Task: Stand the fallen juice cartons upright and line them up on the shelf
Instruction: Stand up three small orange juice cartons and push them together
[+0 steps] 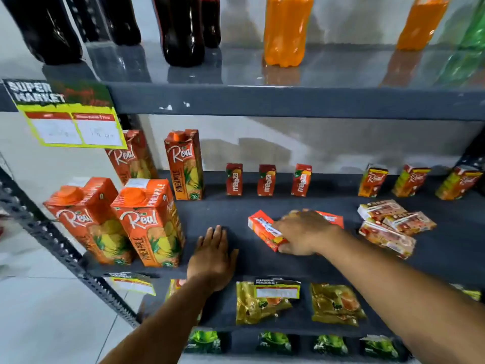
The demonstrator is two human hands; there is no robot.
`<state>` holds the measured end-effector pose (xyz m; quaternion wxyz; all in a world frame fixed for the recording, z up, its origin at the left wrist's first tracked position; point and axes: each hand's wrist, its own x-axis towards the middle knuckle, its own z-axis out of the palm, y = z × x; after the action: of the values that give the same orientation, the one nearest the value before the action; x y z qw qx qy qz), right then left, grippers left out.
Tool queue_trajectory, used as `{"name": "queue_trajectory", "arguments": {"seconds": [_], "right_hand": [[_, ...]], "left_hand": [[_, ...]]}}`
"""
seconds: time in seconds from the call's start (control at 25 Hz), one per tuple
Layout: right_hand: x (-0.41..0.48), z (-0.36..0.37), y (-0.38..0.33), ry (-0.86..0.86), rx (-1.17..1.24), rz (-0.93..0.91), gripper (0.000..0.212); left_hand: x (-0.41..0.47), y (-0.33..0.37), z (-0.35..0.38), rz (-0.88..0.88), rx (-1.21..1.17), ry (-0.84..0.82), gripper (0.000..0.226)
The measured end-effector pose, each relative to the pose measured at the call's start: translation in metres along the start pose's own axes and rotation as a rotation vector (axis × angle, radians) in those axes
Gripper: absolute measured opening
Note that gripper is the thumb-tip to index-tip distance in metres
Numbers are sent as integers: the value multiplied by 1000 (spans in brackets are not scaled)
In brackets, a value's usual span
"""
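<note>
1. We record one small red-orange juice carton point(263, 230) lying flat on the dark shelf point(328, 206), mid-shelf toward the front, its long side slanting from upper left to lower right, with white lettering too blurred to read.
2. Our right hand point(301, 232) covers its right end, fingers curled over the top and thumb against the near edge: a grasp on the carton.
3. A second fallen carton point(332, 219) of the same red shows just behind that hand, mostly hidden.
4. Our left hand point(214, 254) lies flat, palm down, fingers extended on the shelf front, grasping nothing, apart from the carton.
5. We count three more fallen cartons point(391, 227) heaped at the right, pale-faced with red print, touching one another.
6. Standing at the back: three small red cartons point(266, 179) in a spaced row, and three small green-and-orange cartons point(413, 179) further right.
7. At the left, four tall pineapple cartons point(149, 222) stand upright, two at front and two behind, with orange caps.
8. On the shelf above we see dark cola bottles point(181, 30), cropped so we cannot count them all, two orange bottles point(286, 30) and a green bottle point(472, 22) at the edge.
9. One yellow-bordered price tag point(68, 114) hangs from the upper shelf edge.
10. Below, golden pouches point(336, 303) and green packs point(275, 342) lie on the lower shelves.
</note>
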<state>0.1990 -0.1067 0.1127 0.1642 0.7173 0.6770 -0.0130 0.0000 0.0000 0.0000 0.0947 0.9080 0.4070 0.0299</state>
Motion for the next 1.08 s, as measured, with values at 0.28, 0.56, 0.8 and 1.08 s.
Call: {"name": "queue_trajectory", "arguments": {"seconds": [0.28,0.56,0.8,1.08], "right_hand": [[27,20,5,-95,145,192,64],[44,-7,5,186,235,-76,46],[60,-30,-9,345,-134,-494,37],[58,-41,2,305,-313,-656,44]], "left_hand": [[2,-5,3,45,6,18,68],[4,-15,0,114,68,-22,73],[3,-16,0,110,73,15,76],[2,-15,0,101,80,17,77]]}}
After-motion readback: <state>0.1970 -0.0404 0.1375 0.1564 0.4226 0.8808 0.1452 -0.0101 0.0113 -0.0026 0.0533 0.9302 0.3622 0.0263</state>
